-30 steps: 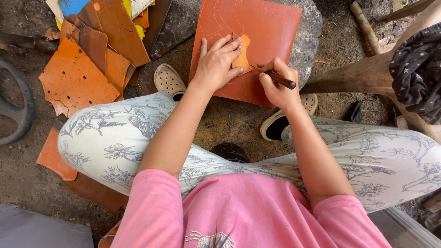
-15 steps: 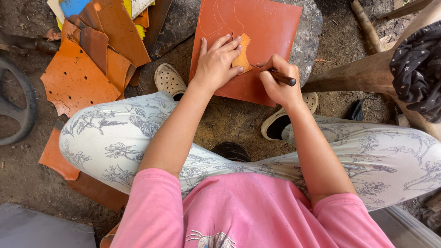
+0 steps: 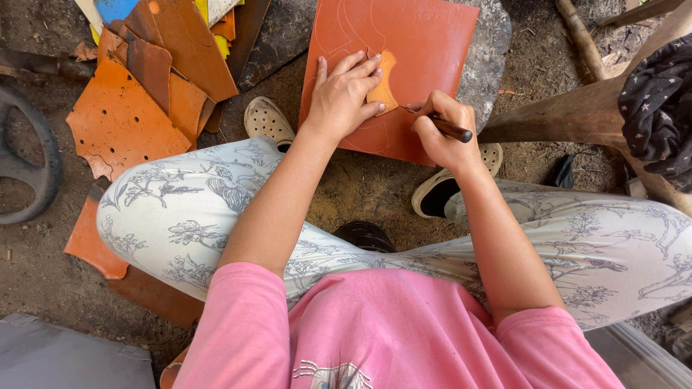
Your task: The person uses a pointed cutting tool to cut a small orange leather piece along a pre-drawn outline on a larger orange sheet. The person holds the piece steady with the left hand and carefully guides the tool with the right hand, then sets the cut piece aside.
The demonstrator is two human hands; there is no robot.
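Leather is what I have under both hands here: one large reddish-brown leather sheet [image 3: 425, 57] lies flat on a grey stone slab [image 3: 490, 50] on the dirt floor, with faint curved lines scored across it. My left hand [image 3: 344, 97] is spread flat, fingers pressing one small tan template [image 3: 382, 86] down onto the sheet; it grips nothing, only holds the piece in place. My right hand [image 3: 443, 130] is clenched around one dark pen-like tool [image 3: 443, 126], its tip touching the sheet just beside the template's lower edge.

I count two shoes, one pale clog [image 3: 267, 119] just left of the sheet and one light shoe [image 3: 440, 187] below its right corner. To the left lies one heap of leather offcuts [image 3: 144, 94], mostly orange and brown, several overlapping; I cannot count them exactly. One orange piece there has small punched holes. One more orange scrap [image 3: 90, 241] shows beneath my left leg. A dark star-dotted cloth [image 3: 659, 108] hangs over a wooden beam [image 3: 569, 115] at right.
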